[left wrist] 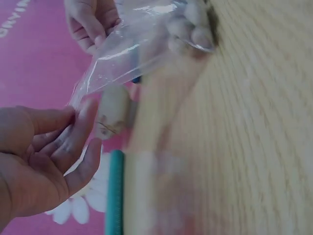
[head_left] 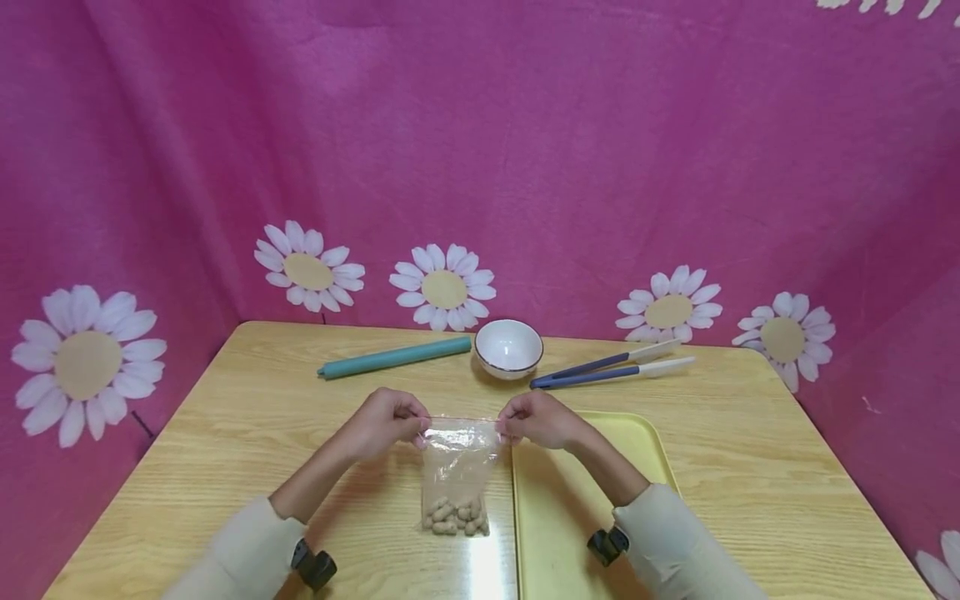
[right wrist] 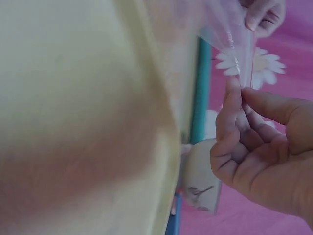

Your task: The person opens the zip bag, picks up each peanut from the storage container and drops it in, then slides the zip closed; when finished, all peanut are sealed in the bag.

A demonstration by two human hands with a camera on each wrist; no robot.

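Observation:
A clear zip bag [head_left: 457, 467] hangs upright between both hands in the head view, with several peanuts in their shells [head_left: 455, 515] gathered at its bottom. My left hand [head_left: 386, 423] pinches the bag's top left corner between thumb and fingers. At the opposite top corner, my right hand [head_left: 542, 419] pinches the plastic in the same way. The reddish zip strip runs straight between the two hands. In the left wrist view the peanuts [left wrist: 190, 27] show through the plastic.
A yellow tray [head_left: 555, 517] lies under the right forearm. Behind the hands are a teal stick [head_left: 393, 358], a white bowl [head_left: 508, 348] with a dark rim, and blue tongs [head_left: 592, 372] with pale tips. A pink flowered cloth [head_left: 480, 167] surrounds the wooden table [head_left: 750, 467].

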